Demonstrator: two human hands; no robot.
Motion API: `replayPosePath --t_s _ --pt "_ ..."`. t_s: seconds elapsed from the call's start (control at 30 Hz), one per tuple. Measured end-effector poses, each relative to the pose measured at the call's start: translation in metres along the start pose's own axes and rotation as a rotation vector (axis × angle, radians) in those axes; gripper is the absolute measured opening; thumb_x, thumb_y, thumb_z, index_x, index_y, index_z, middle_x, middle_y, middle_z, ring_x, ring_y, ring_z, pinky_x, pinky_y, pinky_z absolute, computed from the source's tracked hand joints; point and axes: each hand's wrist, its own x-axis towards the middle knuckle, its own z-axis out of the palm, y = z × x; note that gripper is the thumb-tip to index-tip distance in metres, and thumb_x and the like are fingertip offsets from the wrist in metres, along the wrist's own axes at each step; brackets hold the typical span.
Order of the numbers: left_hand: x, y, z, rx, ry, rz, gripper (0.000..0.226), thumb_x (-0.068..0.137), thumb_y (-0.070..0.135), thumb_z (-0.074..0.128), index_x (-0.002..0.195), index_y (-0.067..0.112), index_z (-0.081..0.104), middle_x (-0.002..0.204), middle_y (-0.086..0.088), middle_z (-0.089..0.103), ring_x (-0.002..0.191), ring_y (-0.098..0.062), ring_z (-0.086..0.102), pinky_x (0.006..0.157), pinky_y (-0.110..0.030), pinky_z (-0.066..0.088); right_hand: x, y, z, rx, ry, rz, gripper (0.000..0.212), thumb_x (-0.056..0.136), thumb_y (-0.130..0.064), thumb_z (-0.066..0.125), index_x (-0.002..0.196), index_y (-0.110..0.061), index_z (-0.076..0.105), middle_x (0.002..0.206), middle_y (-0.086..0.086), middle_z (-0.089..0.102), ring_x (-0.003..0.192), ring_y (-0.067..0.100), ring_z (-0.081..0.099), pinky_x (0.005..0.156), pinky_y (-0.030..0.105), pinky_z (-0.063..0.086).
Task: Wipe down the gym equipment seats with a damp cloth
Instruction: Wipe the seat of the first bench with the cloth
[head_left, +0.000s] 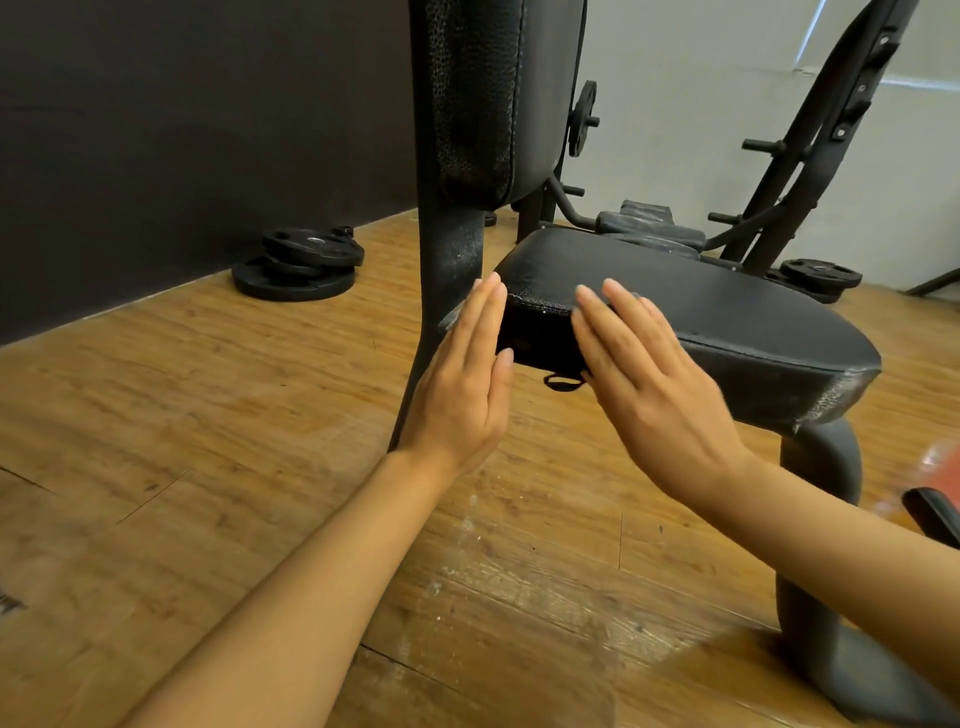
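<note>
Seat (691, 312) in the middle, on a curved leg (821, 519) down at the right. Backrest (483, 98) upright behind its left end, post (441, 291) dropping to the floor (208, 441) just left of the seat. Left hand (462, 384) flat between post and seat's near-left corner, fingers up. Right hand (654, 379) flat against the seat's near side, fingertips over the top edge. Small loop (563, 382) hanging under the seat, between the hands. Plates (296, 265) stacked on the floor well to the left, by the wall. Rack (810, 156) behind the seat at right, more plates (810, 278) at its foot.
</note>
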Motion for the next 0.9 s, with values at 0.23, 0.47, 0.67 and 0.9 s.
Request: replayPosePath --t_s 0.23,0.47,0.67,0.9 --pt "-0.001 0.000 0.002 0.005 -0.012 -0.016 0.055 0.104 0.020 0.033 0.155 0.001 0.022 0.164 -0.012 0.021 0.153 -0.016 0.016 0.124 -0.032 0.020 0.041 -0.031 0.027 -0.009 0.052 -0.044 0.048 0.101 -0.007 0.029 0.147 0.004 0.042 0.155 0.022 0.037 0.146 0.037 0.031 0.122 0.048 0.020" --pt "-0.002 0.008 0.006 0.094 0.043 -0.031 0.054 0.105 0.022 0.034 0.154 0.000 0.026 0.162 -0.013 0.026 0.152 -0.015 0.019 0.123 -0.032 0.023 -0.011 0.018 0.003 0.047 0.065 -0.076 0.056 0.097 0.004 0.058 0.149 0.003 0.038 0.155 0.022 0.036 0.147 0.038 0.028 0.122 0.051 0.025" --pt "0.003 0.018 0.015 0.239 0.105 0.049 0.050 0.104 0.022 0.039 0.150 0.002 0.038 0.158 -0.018 0.034 0.150 -0.028 0.025 0.124 -0.041 0.017 -0.055 0.049 -0.002 0.047 0.095 0.062 0.049 0.101 -0.010 0.057 0.145 0.005 0.043 0.151 0.025 0.039 0.144 0.042 0.032 0.118 0.056 0.028" --pt "0.005 0.016 0.025 0.246 0.095 0.119 0.047 0.107 0.023 0.032 0.148 0.000 0.038 0.156 -0.019 0.037 0.150 -0.031 0.023 0.121 -0.050 0.025 0.002 0.004 0.030 0.078 0.324 0.024 0.038 0.105 -0.022 0.054 0.133 0.003 0.060 0.136 0.020 0.059 0.130 0.037 0.052 0.116 0.048 0.036"
